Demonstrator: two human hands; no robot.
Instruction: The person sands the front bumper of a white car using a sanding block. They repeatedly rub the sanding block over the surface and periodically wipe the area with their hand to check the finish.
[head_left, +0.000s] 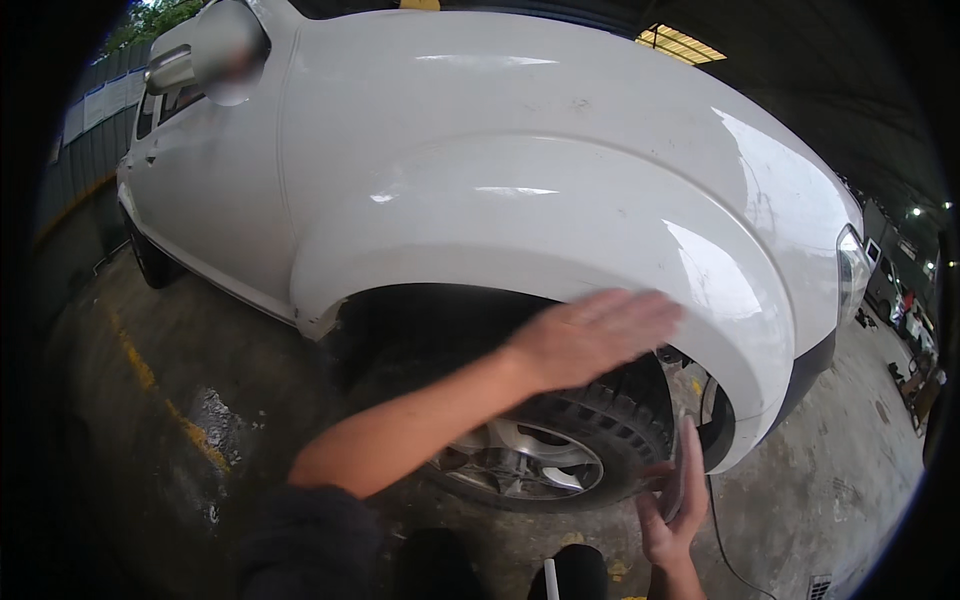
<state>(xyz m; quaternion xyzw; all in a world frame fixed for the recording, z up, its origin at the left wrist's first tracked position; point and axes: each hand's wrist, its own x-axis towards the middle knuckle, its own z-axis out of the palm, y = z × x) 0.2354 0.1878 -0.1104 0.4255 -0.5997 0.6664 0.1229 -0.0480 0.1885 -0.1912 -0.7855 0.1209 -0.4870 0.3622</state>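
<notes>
A white car's front fender (pixel 480 170) with a flared wheel arch fills the middle of the view. My left hand (pixel 600 335) is stretched flat with its fingers together, smeared by motion, in front of the arch's lower edge. Whether it touches the paint I cannot tell. Lower and to the right, my right hand (pixel 672 510) points upward beside the tyre, near the arch's front end. Its fingers and thumb close around a thin, flat, greyish piece whose kind I cannot make out. Behind my left forearm sits the wheel (pixel 540 460), partly hidden.
A door mirror (pixel 228 55) sticks out at the upper left. The headlight (pixel 852 275) is at the right end of the fender. A dark cable (pixel 725 545) runs along the concrete floor near my right hand. A yellow line (pixel 140 365) marks the floor at left.
</notes>
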